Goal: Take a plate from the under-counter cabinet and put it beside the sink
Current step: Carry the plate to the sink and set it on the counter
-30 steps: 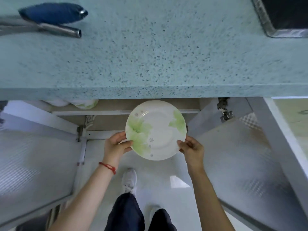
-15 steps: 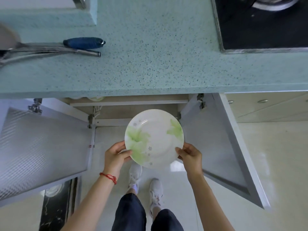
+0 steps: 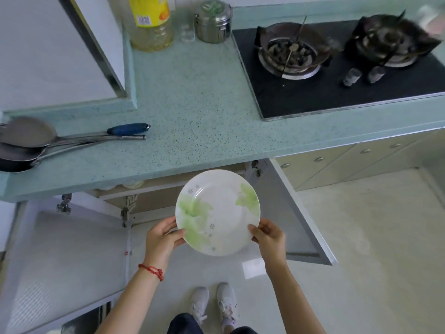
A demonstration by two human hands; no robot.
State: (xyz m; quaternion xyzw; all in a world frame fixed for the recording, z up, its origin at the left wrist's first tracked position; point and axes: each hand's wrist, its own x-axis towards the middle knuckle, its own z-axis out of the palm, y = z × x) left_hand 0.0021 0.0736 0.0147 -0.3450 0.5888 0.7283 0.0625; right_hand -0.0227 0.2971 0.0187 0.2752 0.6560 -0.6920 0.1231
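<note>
Plate (image 3: 218,213) is out of the cabinet, held face-up in the air below the front edge of the speckled teal countertop (image 3: 192,97), in front of the open cabinet (image 3: 154,196). White with green leafy prints and a few little grey flowers. Left hand (image 3: 161,239) has its thumb over the rim on the lower left side, fingers tucked under; right hand (image 3: 269,239) does the same on the lower right, so both are closed on the rim. There's a red string bracelet (image 3: 151,271) on the left wrist.

Both cabinet doors hang open, left door (image 3: 60,256) and right door (image 3: 296,213) flanking the hands. Up on the countertop, near its left edge, a couple of metal ladles (image 3: 31,138) lie with handles pointing right, one with a blue grip. At the back edge sit an oil bottle (image 3: 150,22) and a steel canister (image 3: 213,22). The gas hob (image 3: 337,73) takes up the right end. White sneakers (image 3: 214,302) show on the pale floor below.
</note>
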